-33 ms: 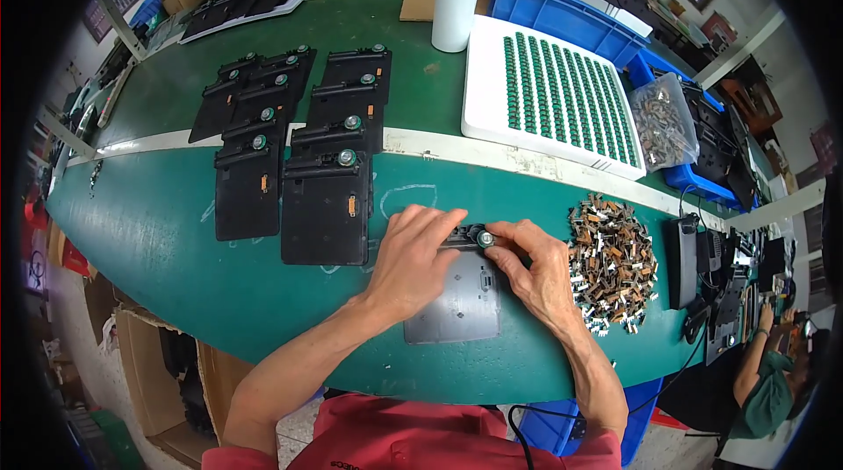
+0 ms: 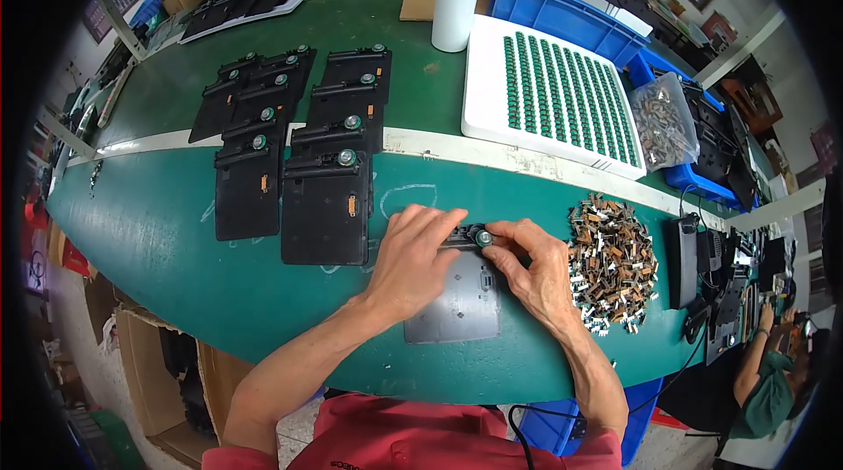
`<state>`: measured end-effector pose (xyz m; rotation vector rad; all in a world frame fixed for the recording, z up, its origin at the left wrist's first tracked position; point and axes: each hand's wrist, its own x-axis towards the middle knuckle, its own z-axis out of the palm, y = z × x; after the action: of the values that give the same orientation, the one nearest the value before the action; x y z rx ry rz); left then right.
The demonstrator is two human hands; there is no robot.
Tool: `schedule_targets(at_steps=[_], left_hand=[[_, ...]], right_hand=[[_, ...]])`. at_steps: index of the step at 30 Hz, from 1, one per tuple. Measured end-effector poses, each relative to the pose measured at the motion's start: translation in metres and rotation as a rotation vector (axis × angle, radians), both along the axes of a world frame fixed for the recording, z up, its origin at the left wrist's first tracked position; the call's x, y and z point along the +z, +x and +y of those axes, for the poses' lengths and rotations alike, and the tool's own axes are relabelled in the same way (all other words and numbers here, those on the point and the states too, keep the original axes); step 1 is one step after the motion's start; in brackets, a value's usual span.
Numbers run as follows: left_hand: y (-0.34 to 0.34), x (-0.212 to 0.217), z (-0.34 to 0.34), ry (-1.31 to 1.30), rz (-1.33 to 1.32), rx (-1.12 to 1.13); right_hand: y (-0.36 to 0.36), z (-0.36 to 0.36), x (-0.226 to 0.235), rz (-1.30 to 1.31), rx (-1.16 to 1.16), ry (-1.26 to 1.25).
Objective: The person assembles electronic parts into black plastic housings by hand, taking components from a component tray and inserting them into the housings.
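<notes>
Near left, cardboard box: open, standing below the edge of the green surface, dark things inside.
Black panels: overlapping in rows on the left, each with a round silver part toward its far right corner.
Left hand: over the far left part of the grey panel, thumb and fingers about its black bar; whether this grip is together cannot be told.
Grey panel: flat on the surface, middle, between the forearms, bar along its far edge.
White cylinder: upright, far middle.
Round silver piece: at the panel's far right corner.
Right hand: grip clamped on that piece, thumb nearer, forefinger farther.
White tray: far right of middle, bearing rows of small green parts.
Heap of small connectors: right of the right hand, brown, black and white.
Clear bag: far right, beside the tray, filled with small brownish parts.
</notes>
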<state>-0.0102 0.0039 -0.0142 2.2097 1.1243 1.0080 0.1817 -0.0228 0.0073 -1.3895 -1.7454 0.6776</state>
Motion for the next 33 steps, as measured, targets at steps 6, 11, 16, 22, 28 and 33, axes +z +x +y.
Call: schedule_targets(at_steps=[6,11,16,22,28,33], left_hand=[[0.0,-0.001,-0.001,0.019,0.005,0.004],[0.0,-0.001,0.0,0.027,0.006,0.001],[-0.001,-0.001,0.0,0.039,0.006,-0.001],[0.0,-0.001,-0.001,0.042,0.008,-0.002],[0.001,0.0,-0.001,0.045,0.015,0.001],[0.0,-0.001,-0.001,0.043,0.018,0.001]], right_hand=[[-0.011,0.002,-0.013,0.01,-0.119,0.019],[-0.015,0.002,-0.001,-0.018,-0.117,0.018],[-0.012,0.003,-0.004,-0.128,-0.042,0.069],[-0.01,0.005,-0.003,-0.055,-0.03,0.07],[-0.013,0.004,-0.005,0.009,-0.108,-0.047],[-0.013,0.004,0.0,0.005,-0.121,-0.09]])
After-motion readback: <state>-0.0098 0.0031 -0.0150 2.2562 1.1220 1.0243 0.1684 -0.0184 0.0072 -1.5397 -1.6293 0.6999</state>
